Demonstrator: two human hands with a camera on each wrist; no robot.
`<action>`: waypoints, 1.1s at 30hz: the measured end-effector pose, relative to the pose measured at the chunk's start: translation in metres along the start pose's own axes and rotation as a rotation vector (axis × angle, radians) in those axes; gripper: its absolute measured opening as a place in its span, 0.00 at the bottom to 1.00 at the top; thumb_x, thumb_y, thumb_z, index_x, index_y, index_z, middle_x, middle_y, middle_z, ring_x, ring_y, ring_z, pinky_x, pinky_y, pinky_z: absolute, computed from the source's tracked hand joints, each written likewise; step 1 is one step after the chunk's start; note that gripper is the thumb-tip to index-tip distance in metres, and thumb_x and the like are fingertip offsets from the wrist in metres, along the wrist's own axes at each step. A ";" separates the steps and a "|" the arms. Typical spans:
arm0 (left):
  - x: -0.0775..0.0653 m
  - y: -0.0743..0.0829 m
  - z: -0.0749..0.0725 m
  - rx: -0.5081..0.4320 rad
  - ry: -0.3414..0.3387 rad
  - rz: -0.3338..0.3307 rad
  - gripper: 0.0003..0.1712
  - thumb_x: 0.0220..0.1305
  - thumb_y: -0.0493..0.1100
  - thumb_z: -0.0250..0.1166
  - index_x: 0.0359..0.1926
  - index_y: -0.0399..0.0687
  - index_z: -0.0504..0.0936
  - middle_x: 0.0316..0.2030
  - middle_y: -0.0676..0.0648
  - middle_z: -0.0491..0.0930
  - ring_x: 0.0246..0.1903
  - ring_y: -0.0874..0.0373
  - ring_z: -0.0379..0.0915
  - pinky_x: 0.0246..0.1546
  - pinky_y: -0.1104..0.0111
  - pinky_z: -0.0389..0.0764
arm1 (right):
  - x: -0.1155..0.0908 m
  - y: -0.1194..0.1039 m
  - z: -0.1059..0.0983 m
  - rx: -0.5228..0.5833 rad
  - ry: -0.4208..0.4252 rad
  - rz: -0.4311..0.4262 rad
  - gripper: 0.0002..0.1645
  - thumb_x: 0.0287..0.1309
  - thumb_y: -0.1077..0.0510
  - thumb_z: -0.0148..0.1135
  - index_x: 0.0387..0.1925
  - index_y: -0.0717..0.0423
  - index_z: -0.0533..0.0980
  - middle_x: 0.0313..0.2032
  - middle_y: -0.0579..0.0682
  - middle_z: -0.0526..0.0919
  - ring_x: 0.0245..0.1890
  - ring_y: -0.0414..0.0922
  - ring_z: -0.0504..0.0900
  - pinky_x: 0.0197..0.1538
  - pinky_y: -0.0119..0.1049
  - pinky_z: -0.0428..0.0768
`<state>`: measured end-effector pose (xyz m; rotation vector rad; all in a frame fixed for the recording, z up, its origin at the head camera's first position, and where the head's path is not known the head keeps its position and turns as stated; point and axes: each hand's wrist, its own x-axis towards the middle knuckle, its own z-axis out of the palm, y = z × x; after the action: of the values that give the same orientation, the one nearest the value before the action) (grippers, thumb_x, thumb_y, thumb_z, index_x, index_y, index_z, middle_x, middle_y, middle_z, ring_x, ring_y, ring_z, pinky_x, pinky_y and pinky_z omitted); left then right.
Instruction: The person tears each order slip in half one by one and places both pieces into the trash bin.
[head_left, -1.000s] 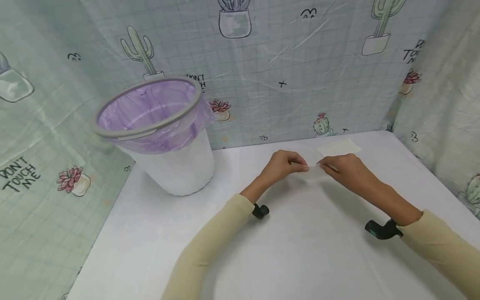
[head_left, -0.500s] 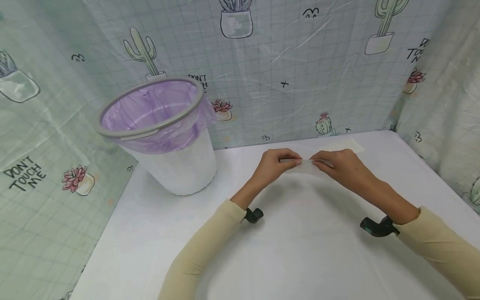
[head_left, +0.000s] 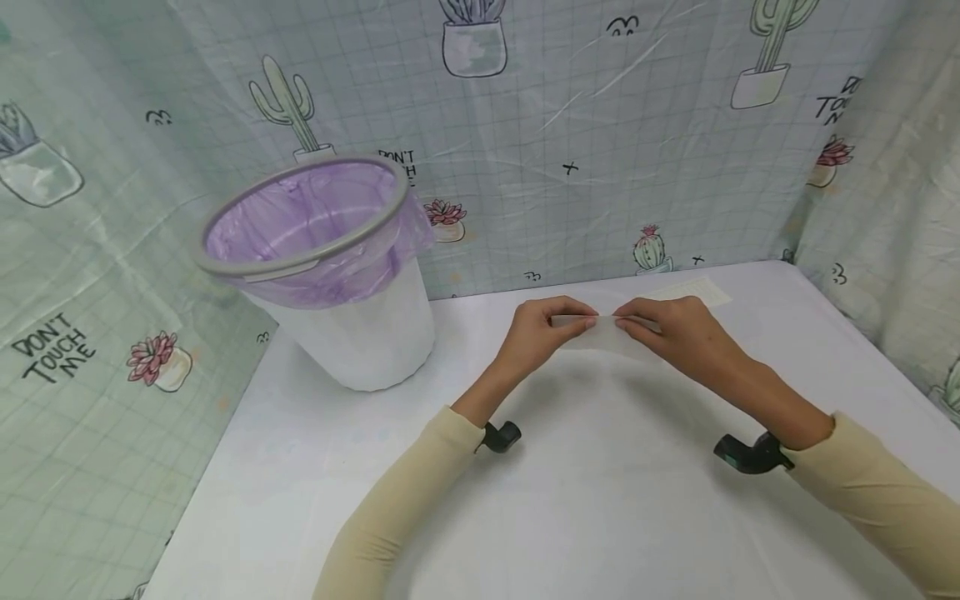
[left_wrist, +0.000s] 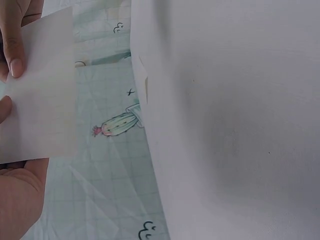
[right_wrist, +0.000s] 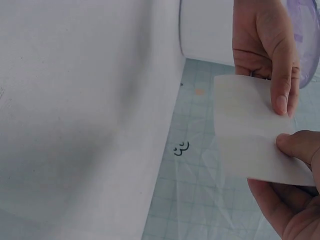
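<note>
A small white sheet of paper (head_left: 606, 337) hangs in the air above the table, held near its upper edge by both hands. My left hand (head_left: 538, 329) pinches it between thumb and fingers on one side. On the other side my right hand (head_left: 686, 329) pinches the same edge, its fingertips a short way from the left ones. In the left wrist view the paper (left_wrist: 45, 95) looks flat and blank, with a left thumb tip at its edge. The right wrist view shows the paper (right_wrist: 250, 130) with a slight bend and both thumbs on its face.
A white bin (head_left: 360, 342) with a purple liner (head_left: 300, 217) and grey rim stands at the back left of the white table (head_left: 570, 500). A pale sheet with faint lines (head_left: 697, 291) lies behind the right hand. A cactus-print curtain (head_left: 525, 125) encloses the table.
Both hands have moved left and slightly up with the paper, and their fingertips have come closer together. More of the paper shows below the fingers. The bin has stayed in place.
</note>
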<state>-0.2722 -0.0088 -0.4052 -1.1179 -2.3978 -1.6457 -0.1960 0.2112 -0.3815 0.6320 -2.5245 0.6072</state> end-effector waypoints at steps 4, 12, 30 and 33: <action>-0.002 0.001 -0.002 0.000 0.005 0.001 0.09 0.67 0.46 0.71 0.45 0.52 0.91 0.42 0.58 0.88 0.46 0.69 0.81 0.49 0.68 0.80 | 0.001 -0.002 0.000 0.008 -0.010 0.012 0.08 0.61 0.64 0.70 0.42 0.59 0.86 0.37 0.55 0.90 0.35 0.50 0.89 0.37 0.47 0.86; -0.007 0.000 -0.005 -0.035 0.015 0.000 0.09 0.67 0.47 0.70 0.44 0.50 0.90 0.42 0.56 0.88 0.46 0.68 0.82 0.49 0.67 0.82 | 0.004 -0.006 0.001 0.023 -0.005 -0.014 0.07 0.60 0.64 0.71 0.41 0.57 0.87 0.35 0.52 0.90 0.32 0.45 0.88 0.33 0.42 0.85; -0.019 0.002 -0.027 -0.014 0.078 -0.006 0.09 0.66 0.45 0.71 0.41 0.46 0.91 0.40 0.53 0.89 0.43 0.66 0.82 0.47 0.66 0.82 | 0.016 -0.018 0.013 0.080 0.044 -0.139 0.08 0.55 0.68 0.74 0.37 0.55 0.87 0.33 0.48 0.90 0.31 0.42 0.88 0.33 0.39 0.85; -0.020 0.005 -0.032 -0.050 0.079 -0.016 0.09 0.66 0.45 0.71 0.40 0.46 0.91 0.40 0.53 0.89 0.43 0.64 0.83 0.47 0.64 0.82 | 0.018 -0.023 0.014 0.057 0.079 -0.198 0.09 0.53 0.69 0.74 0.36 0.56 0.87 0.32 0.48 0.90 0.30 0.42 0.88 0.32 0.38 0.85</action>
<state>-0.2653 -0.0448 -0.3951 -1.0219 -2.3362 -1.7299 -0.2031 0.1800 -0.3760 0.8488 -2.3431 0.6207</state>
